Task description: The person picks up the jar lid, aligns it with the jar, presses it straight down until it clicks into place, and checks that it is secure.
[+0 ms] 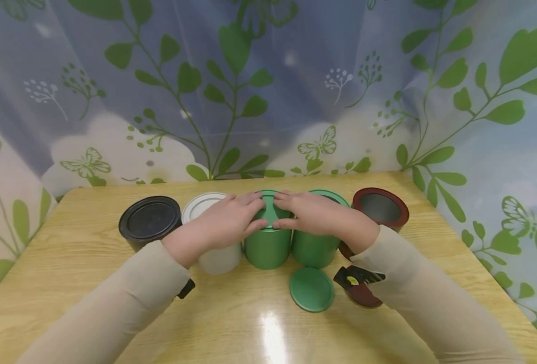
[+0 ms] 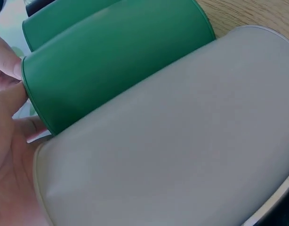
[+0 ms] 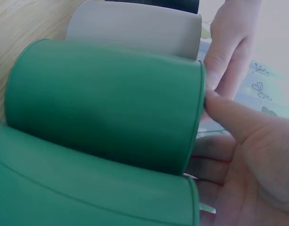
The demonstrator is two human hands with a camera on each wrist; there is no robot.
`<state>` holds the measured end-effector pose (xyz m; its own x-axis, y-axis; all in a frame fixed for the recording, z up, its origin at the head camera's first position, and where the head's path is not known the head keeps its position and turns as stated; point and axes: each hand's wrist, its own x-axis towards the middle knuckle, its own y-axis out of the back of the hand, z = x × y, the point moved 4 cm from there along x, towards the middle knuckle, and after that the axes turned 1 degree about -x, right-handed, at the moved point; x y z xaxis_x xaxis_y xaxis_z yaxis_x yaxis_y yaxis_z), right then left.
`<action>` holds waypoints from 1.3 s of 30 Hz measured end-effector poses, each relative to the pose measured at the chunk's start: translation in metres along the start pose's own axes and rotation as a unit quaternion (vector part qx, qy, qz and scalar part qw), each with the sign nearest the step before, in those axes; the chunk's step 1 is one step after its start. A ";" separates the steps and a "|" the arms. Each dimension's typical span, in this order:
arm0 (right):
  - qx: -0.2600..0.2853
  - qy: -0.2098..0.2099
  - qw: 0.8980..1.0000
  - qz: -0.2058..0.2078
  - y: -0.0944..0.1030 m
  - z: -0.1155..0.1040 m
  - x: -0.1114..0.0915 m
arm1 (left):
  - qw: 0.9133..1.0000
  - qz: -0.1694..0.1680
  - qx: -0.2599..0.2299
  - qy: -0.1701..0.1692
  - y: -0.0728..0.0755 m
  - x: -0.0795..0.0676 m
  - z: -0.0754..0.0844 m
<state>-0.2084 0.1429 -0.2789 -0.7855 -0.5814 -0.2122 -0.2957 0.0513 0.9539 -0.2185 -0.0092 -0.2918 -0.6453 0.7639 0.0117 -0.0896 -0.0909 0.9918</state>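
In the head view both hands rest on the lid (image 1: 270, 210) of the middle green canister (image 1: 268, 251). My left hand (image 1: 232, 218) reaches across the white canister (image 1: 223, 260), its thumb and fingers at the left part of the green lid. From the other side, over the second green canister (image 1: 313, 251), comes my right hand (image 1: 315, 213), with thumb and fingertips on the same lid. That second green canister has an open top, partly hidden by the hand. Both wrist views show the green canister (image 2: 121, 61) upright between its neighbours, with thumbs at its top rim.
A black lidded canister (image 1: 150, 218) stands at the row's left end, an open dark red canister (image 1: 402, 215) at the right end. In front lie a loose green lid (image 1: 311, 289) and a dark red lid (image 1: 363, 296), partly under the right sleeve. Behind the wooden table (image 1: 82, 242) hangs a leaf-patterned curtain (image 1: 268, 126).
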 end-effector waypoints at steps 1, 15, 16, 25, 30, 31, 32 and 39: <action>0.002 -0.001 1.000 -0.001 0.000 -0.001 0.000 | 1.000 -0.001 0.000 0.002 0.000 0.000 0.001; -0.022 -0.020 0.999 -0.016 -0.002 -0.006 0.001 | 0.999 -0.027 -0.023 0.019 0.003 0.003 0.008; -0.031 -0.023 0.999 -0.024 -0.004 -0.006 0.000 | 0.999 -0.026 -0.024 0.017 0.002 0.002 0.008; -0.088 -0.041 0.995 -0.020 -0.018 -0.007 -0.007 | 0.997 -0.038 -0.050 0.055 -0.006 -0.002 0.007; -0.092 -0.045 0.995 -0.001 -0.021 -0.006 -0.009 | 0.997 -0.026 -0.035 0.065 -0.009 -0.004 0.009; -0.092 -0.045 0.995 0.001 -0.021 -0.006 -0.009 | 0.997 -0.025 -0.028 0.067 -0.009 -0.004 0.010; -0.093 -0.046 0.995 0.003 -0.021 -0.006 -0.009 | 0.997 -0.024 -0.021 0.068 -0.009 -0.004 0.010; -0.091 -0.050 0.995 0.009 -0.022 -0.006 -0.008 | 0.996 -0.013 0.024 0.086 -0.013 -0.005 0.009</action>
<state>-0.1924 0.1412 -0.2972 -0.8429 -0.4971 -0.2058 -0.1844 -0.0926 0.9785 -0.2068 -0.0060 -0.3036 -0.7646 0.6437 -0.0322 -0.0750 -0.0391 0.9964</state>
